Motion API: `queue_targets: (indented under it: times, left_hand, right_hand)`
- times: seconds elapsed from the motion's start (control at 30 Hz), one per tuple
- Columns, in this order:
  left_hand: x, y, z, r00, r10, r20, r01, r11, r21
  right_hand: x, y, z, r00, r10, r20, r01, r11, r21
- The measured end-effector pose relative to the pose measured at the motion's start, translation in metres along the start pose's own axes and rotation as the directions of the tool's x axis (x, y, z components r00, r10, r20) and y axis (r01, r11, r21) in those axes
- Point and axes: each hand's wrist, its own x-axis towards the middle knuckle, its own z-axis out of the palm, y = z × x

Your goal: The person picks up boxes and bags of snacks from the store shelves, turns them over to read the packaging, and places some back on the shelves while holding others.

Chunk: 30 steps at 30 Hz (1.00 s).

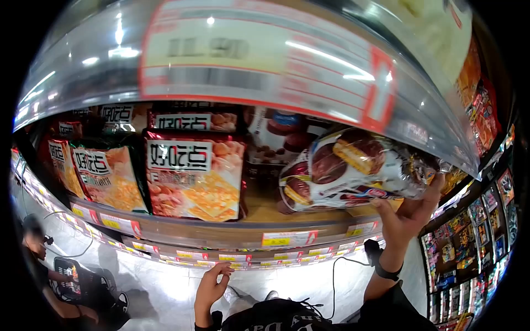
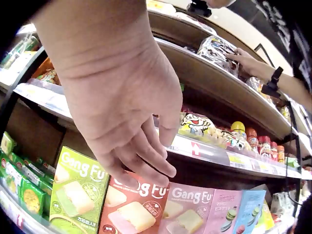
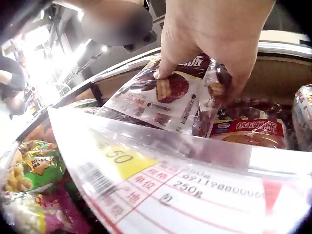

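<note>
Price-label rail (image 1: 265, 55), overhanging. Right hand (image 1: 411, 215) grips cake-snack bag (image 1: 353, 165) by its end at the shelf mouth, just under that rail; left hand (image 1: 212, 284) low, fingers loose, empty. Risk: end-only grip may let bag sag and snag rail.

Our head view faces the shelf (image 1: 221, 229) up close; our wrist views sit just behind the left hand (image 2: 122, 97) and right hand (image 3: 214, 34), all sharing the snack bag (image 1: 353, 165).
</note>
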Motion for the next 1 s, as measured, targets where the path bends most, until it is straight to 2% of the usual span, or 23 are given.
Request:
queue_targets:
  times: [0.03,0.1,0.13,0.17,0.23,0.27,0.3,0.37,0.43,0.5,0.53,0.57,0.63,0.67,0.7,0.73,0.77,0.83,0.87,0.9,0.97,1.0]
  left_hand:
    - [0.000,0.002,0.005,1.000,-0.002,-0.001,0.002,1.000,0.008]
    - [0.001,0.010,0.017,1.000,0.023,-0.020,-0.023,0.999,0.028]
    - [0.002,0.018,0.024,0.997,0.051,-0.051,-0.051,0.999,0.009]
    - [0.002,0.024,0.031,0.997,0.055,-0.054,-0.054,0.998,0.024]
    - [0.001,0.034,0.045,0.994,0.051,-0.094,-0.049,0.999,0.021]
    - [0.000,0.039,0.052,0.993,0.046,-0.106,-0.044,0.999,0.015]
    - [-0.002,0.045,0.059,0.993,0.047,-0.110,-0.044,0.999,0.029]
    - [-0.005,0.061,0.071,0.984,0.160,-0.075,-0.152,0.983,0.100]
    - [-0.015,0.081,0.084,0.986,0.130,-0.107,-0.110,0.978,0.176]
    - [-0.020,0.090,0.101,0.967,0.156,-0.202,-0.101,0.961,0.258]
    - [-0.020,0.079,0.110,0.959,0.010,-0.282,-0.013,1.000,-0.008]
    - [-0.023,0.069,0.115,0.959,0.021,-0.281,-0.023,1.000,-0.003]
    - [-0.025,0.092,0.125,0.925,0.244,-0.293,-0.153,0.941,0.302]
    - [-0.032,0.095,0.123,0.973,0.117,-0.198,-0.057,0.957,0.284]
    - [-0.040,0.063,0.121,0.977,0.127,-0.173,-0.065,0.943,0.326]
    - [-0.033,0.090,0.136,0.950,0.176,-0.256,-0.143,0.979,0.143]
    - [-0.023,0.117,0.153,0.916,0.202,-0.346,-0.229,0.973,-0.040]
    - [-0.018,0.113,0.177,0.822,0.366,-0.436,-0.417,0.909,-0.023]
    - [-0.019,0.142,0.193,0.777,0.404,-0.483,-0.480,0.877,-0.039]
    - [-0.017,0.171,0.204,0.730,0.436,-0.526,-0.539,0.841,-0.051]
    - [-0.017,0.174,0.210,0.631,0.626,-0.459,-0.724,0.687,-0.058]
    - [-0.021,0.174,0.209,0.725,0.632,-0.273,-0.670,0.738,-0.073]
  right_hand:
    - [-0.004,0.001,-0.003,1.000,0.005,-0.005,-0.005,1.000,0.004]
    - [-0.010,0.002,-0.010,0.996,-0.085,0.035,0.090,0.981,-0.173]
    - [-0.014,-0.001,-0.011,1.000,0.002,0.021,0.001,0.989,-0.147]
    - [-0.022,-0.001,-0.018,1.000,0.005,0.007,-0.004,0.990,-0.139]
    - [-0.041,0.001,-0.031,0.981,0.083,0.174,-0.038,0.968,-0.246]
    - [-0.048,0.002,-0.033,0.981,0.098,0.169,-0.064,0.979,-0.194]
    - [-0.054,0.003,-0.029,0.989,0.096,0.109,-0.090,0.994,-0.062]
    - [-0.070,0.001,-0.016,0.994,0.110,-0.005,-0.106,0.972,0.208]
    - [-0.075,0.000,-0.011,0.987,0.134,-0.092,-0.089,0.920,0.381]
    - [-0.073,0.001,-0.013,0.980,0.118,-0.159,-0.024,0.869,0.494]
    - [-0.065,0.002,-0.019,0.976,0.033,-0.217,0.090,0.840,0.535]
    - [-0.061,0.000,-0.037,0.988,0.025,-0.155,0.074,0.797,0.600]
    - [-0.065,-0.002,-0.070,0.994,0.048,-0.099,0.018,0.818,0.574]
    - [-0.063,-0.004,-0.086,0.993,0.066,-0.100,0.008,0.796,0.605]
    - [-0.063,-0.006,-0.101,0.992,0.085,-0.098,-0.003,0.772,0.636]
    - [-0.060,-0.016,-0.095,0.957,0.110,-0.268,0.077,0.797,0.600]
    - [-0.084,0.002,-0.127,0.983,0.113,-0.143,0.007,0.760,0.650]
    - [-0.077,-0.023,-0.123,0.897,0.238,-0.374,0.148,0.634,0.759]
    - [-0.097,-0.015,-0.142,0.930,0.209,-0.301,0.097,0.653,0.752]
    - [-0.118,-0.014,-0.155,0.932,0.273,-0.240,-0.022,0.701,0.713]
    - [-0.137,-0.021,-0.198,0.921,0.383,0.073,-0.352,0.735,0.580]
    - [-0.145,-0.027,-0.204,0.852,0.499,0.157,-0.492,0.664,0.563]
